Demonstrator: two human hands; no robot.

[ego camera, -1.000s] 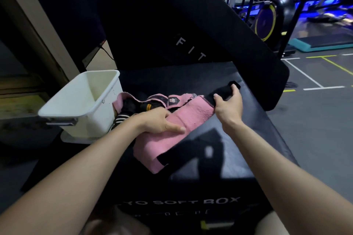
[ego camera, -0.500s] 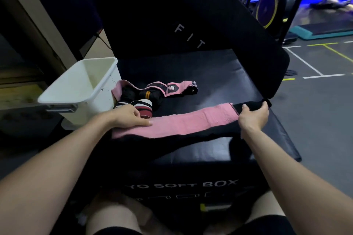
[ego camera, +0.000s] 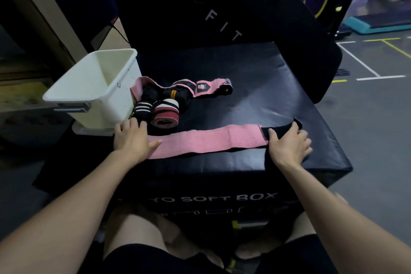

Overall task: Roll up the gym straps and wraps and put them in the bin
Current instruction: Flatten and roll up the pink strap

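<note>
The pink wrap [ego camera: 209, 141] lies flat on the black soft box [ego camera: 266, 87], long axis from 9 to 3 o'clock. My left hand [ego camera: 131, 140] presses its 9 o'clock end with spread fingers; my right hand [ego camera: 289, 144] holds down the black tab end, where I judge rolling should begin. The white bin [ego camera: 124, 104] stands at 10 o'clock.

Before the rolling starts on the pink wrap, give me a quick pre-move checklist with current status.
1. Pink wrap stretched flat on the black box: ok.
2. Left hand pressing its left end: ok.
3. Right hand on its black end: ok; grip cannot tell.
4. White bin upright, open, beside the box: ok.
5. Rolling begun: not ok.
6. Rolled wraps in the bin: not ok, beside it.
</note>
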